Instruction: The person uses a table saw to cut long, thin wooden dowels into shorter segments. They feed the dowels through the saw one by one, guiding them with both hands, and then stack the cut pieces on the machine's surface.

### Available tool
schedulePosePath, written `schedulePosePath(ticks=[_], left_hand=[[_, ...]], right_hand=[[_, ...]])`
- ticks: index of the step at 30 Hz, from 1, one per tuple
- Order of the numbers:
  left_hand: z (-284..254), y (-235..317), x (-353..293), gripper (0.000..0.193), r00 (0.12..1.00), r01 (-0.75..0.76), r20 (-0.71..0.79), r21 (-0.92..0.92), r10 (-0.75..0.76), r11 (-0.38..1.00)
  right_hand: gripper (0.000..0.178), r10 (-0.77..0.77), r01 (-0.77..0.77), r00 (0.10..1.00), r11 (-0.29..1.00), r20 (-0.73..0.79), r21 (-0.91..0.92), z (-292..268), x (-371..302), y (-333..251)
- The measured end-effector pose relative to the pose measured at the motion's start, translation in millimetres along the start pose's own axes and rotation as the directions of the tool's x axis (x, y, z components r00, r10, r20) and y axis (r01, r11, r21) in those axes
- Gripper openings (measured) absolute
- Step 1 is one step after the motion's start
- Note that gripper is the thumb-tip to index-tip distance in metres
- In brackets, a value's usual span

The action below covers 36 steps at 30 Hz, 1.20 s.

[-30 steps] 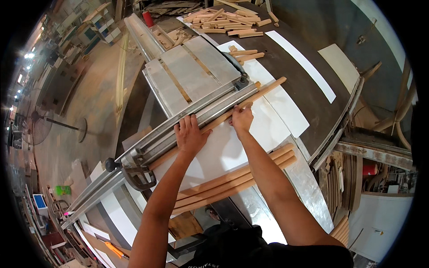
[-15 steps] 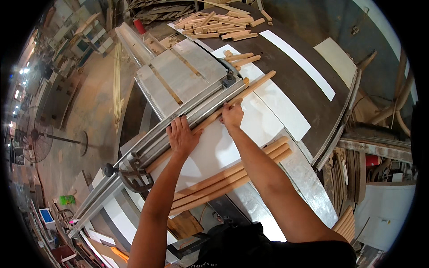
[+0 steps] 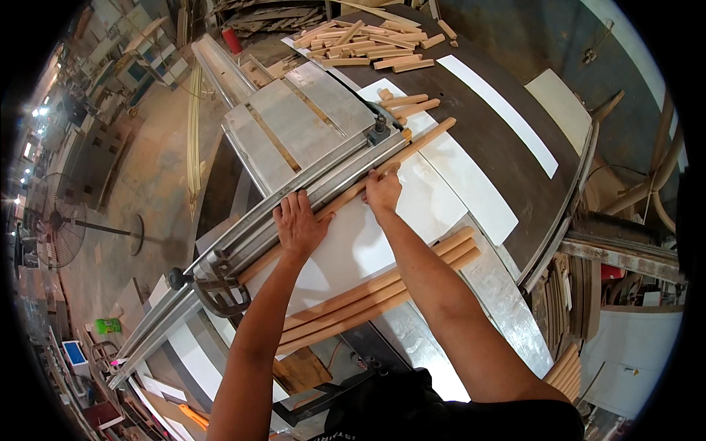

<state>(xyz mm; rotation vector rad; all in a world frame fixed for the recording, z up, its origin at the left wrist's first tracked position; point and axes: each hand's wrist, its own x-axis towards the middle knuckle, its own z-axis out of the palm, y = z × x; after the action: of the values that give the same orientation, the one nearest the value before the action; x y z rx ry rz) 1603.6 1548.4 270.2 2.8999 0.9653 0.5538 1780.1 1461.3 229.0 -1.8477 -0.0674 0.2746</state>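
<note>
A long wooden strip [image 3: 346,197] lies slantwise along the metal fence [image 3: 323,184] of a sliding saw table. My left hand [image 3: 300,224] is closed over the fence and strip, with fingers on the metal and thumb against the wood. Farther along, my right hand [image 3: 382,189] grips the same strip, its fingers wrapped round it. The strip's far end sticks out past the fence, over a white panel [image 3: 460,180]. Nearer me, below my hands, several more wooden strips [image 3: 382,290] lie side by side.
Short cut wood pieces [image 3: 368,48] are heaped on the dark table [image 3: 471,95] at the back. A few sticks [image 3: 412,106] lie near the fence's far end. A curved clamp [image 3: 220,287] sits at the near-left fence. A standing fan [image 3: 59,220] is far left.
The wood heap, the loose sticks and the white strip on the dark table appear slightly farther right. Both hands keep their hold on the strip, in almost the same place against the fence.
</note>
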Motion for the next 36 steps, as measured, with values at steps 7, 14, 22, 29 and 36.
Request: schedulePosePath(ticks=[7,14,22,29,36], left_hand=[[1,-2,-1,0.076,1.0,-0.023,-0.013,0.01,0.023,1.0],[3,0,-1,0.078,0.999,-0.037,-0.038,-0.014,0.036,0.999],[4,-4,-5,0.078,1.0,-0.021,-0.015,0.025,0.022,0.999],[4,-4,-7,0.077,1.0,0.001,-0.007,-0.023,-0.001,1.0],[13,3,-6,0.079,0.999,-0.019,-0.04,-0.005,0.019,1.0]], right_hand=[[0.038,-0.005,0.005,1.0,1.0,0.002,0.007,-3,-7,-6],[0.067,-0.056,0.056,0.998,0.998,0.006,-0.03,0,5,11],[0.072,-0.022,0.021,1.0,1.0,0.022,0.006,2,-4,4],[0.073,-0.031,0.031,0.999,0.999,0.022,-0.015,7,1,15],[0.075,-0.067,0.067,0.998,0.998,0.007,-0.018,7,22,36]])
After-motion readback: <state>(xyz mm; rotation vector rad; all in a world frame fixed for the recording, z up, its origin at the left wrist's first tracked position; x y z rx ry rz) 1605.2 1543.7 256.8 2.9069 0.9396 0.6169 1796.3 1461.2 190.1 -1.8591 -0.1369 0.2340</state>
